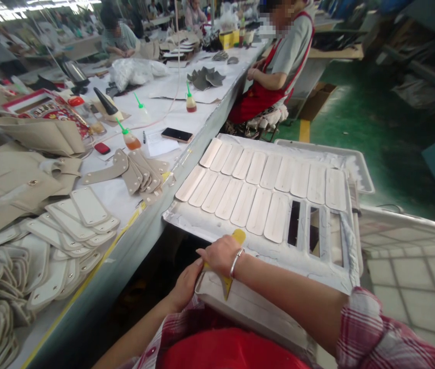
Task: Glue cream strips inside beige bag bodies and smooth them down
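My right hand (223, 256) is closed around a flat yellow tool (239, 236) with a rounded end; a pointed part of it shows below the wrist. Close beside it, at the near corner of a pale block-like surface (251, 302), my left hand (187, 283) has its fingers drawn together; what they hold is hidden. Just beyond the hands lies a whitish board (202, 223) bearing two rows of pale, rounded strips (256, 211). Several narrow openings (314, 230) show at its near right.
To the left, the long worktable (125, 246) carries piles of pale strap pieces (67, 220), beige strips with snaps (140, 171), a phone (177, 135) and glue bottles (129, 139). A co-worker in a red apron (255, 102) sits ahead. White crates (405, 256) stand at right.
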Demonstrator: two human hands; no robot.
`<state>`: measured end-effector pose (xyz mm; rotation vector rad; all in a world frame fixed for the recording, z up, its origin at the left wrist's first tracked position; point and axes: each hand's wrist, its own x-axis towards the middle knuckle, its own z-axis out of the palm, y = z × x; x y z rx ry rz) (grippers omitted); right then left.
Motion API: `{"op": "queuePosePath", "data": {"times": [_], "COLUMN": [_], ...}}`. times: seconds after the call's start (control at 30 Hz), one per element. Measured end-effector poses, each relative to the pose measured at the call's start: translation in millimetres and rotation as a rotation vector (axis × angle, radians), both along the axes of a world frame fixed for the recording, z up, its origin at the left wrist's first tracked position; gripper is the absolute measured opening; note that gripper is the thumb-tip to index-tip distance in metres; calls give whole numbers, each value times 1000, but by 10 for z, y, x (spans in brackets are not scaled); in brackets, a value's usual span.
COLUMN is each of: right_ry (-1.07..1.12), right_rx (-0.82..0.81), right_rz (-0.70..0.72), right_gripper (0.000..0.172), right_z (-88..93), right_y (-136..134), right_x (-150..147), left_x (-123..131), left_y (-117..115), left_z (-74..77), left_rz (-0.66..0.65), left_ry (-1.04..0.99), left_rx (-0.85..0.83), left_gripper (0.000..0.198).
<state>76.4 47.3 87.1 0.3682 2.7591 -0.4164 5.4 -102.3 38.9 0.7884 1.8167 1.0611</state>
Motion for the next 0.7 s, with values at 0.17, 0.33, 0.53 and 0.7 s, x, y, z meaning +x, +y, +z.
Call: {"op": "queuePosePath", "data": {"times": [0.17, 0.33, 0.53, 0.7], "right_ry": [-8, -87, -207, -115], "right_rx": [11, 76, 220, -176], "right_rz": [-81, -176, -322, -593], "right_gripper": [59, 50, 38, 38], "right_z": [26, 196, 424, 604], "right_y": [-39, -37, 107, -42], "right_x": [181, 414, 1004, 1487], "left_x": [-27, -113, -253, -341], "left_y": [94, 51, 50, 183], "left_z": [65, 134, 30, 140], "left_rz": [-134, -190, -163, -371], "left_ry": [-128, -366, -699, -524], "left_rx": [103, 121, 93, 22], "left_gripper": [51, 48, 52, 43]}}
